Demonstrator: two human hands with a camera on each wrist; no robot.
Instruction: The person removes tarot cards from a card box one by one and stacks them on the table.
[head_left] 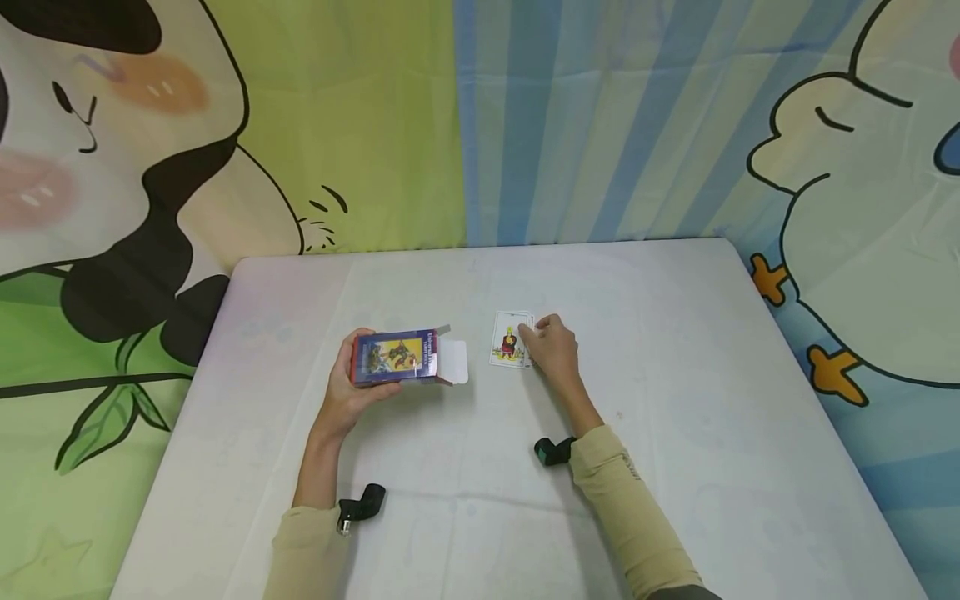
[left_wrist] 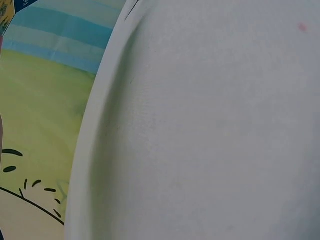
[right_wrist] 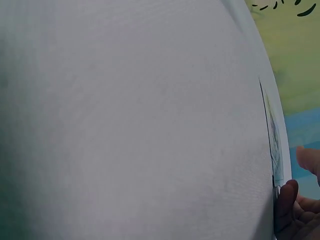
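My left hand point(head_left: 352, 392) grips a blue and red card box point(head_left: 393, 356) by its left end, the thumb along the lower edge. The white end flap point(head_left: 453, 362) is folded out to the right. A white-bordered playing card point(head_left: 509, 339) with a colourful figure lies on the table; another edge shows slightly at its right side. At that side is my right hand point(head_left: 557, 350), its thumb raised over the card. In the right wrist view, the curled fingers point(right_wrist: 287, 202) are at the card's edge, with a gap to the thumb. The box's inside is hidden.
The table point(head_left: 465, 533) has a white cover. Behind it hangs a cartoon-printed curtain point(head_left: 375, 125). Black wrist cameras sit by both sleeves. Only a corner of the box shows in the left wrist view.
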